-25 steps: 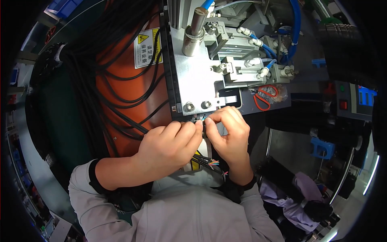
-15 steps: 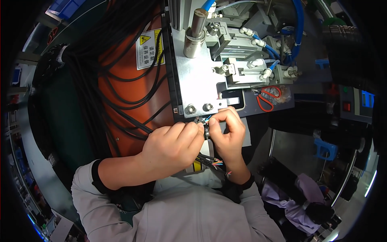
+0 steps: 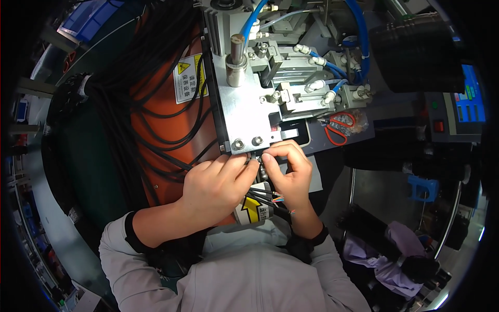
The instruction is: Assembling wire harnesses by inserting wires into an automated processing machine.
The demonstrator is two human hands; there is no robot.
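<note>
Both hands (image 3: 249, 179) still pinch beneath metal plate (image 3: 244, 112)

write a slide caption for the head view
Left hand and right hand pinch a small part under the grey metal bracket plate.

An orange panel (image 3: 156, 130) is crossed by black cables (image 3: 130, 93); a yellow warning label (image 3: 189, 78), blue hoses (image 3: 358, 31), red-handled scissors (image 3: 340, 127) and grey sleeves (image 3: 156, 270) are seen.
</note>
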